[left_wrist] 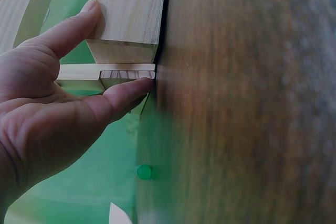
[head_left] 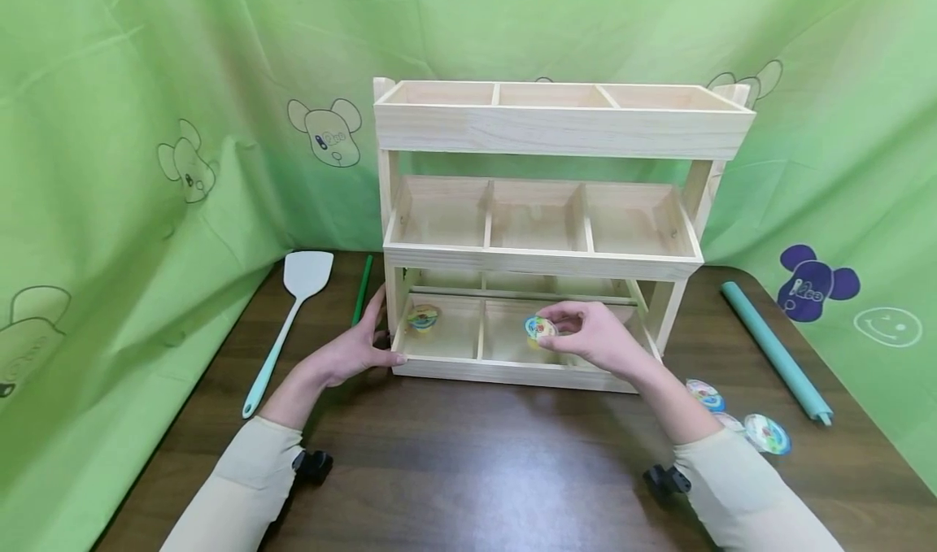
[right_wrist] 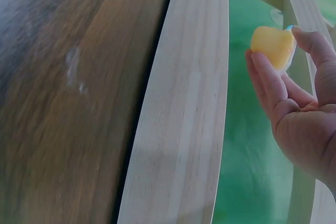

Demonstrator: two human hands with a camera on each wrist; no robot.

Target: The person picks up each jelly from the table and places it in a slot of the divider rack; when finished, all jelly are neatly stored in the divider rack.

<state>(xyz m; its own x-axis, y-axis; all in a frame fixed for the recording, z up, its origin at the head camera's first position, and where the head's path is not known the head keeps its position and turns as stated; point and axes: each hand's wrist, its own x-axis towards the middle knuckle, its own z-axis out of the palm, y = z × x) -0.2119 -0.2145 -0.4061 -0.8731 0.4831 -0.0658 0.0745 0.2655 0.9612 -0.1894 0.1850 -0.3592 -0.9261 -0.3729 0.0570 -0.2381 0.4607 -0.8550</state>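
Note:
My right hand [head_left: 596, 336] pinches a small jelly cup [head_left: 540, 328] over the middle compartment of the wooden rack's bottom tray. Its printed lid faces me in the head view; its yellow body [right_wrist: 271, 45] shows in the right wrist view, between thumb and fingertips. Another jelly cup [head_left: 423, 318] sits in that tray's left compartment. At the rack's [head_left: 512, 373] lower left corner is my left hand [head_left: 353, 350]. Its thumb touches the tray's front board [left_wrist: 128, 14], while its extended fingers rest at the foot of the side leg [left_wrist: 126, 77].
Several jelly cups [head_left: 765, 434] lie on the table at the right, partly behind my right forearm. A rolled teal sheet [head_left: 776, 350] lies beyond them. On the left are a white spatula [head_left: 307, 272] and a green stick [head_left: 363, 288]. Two higher trays [head_left: 564, 133] overhang the bottom one.

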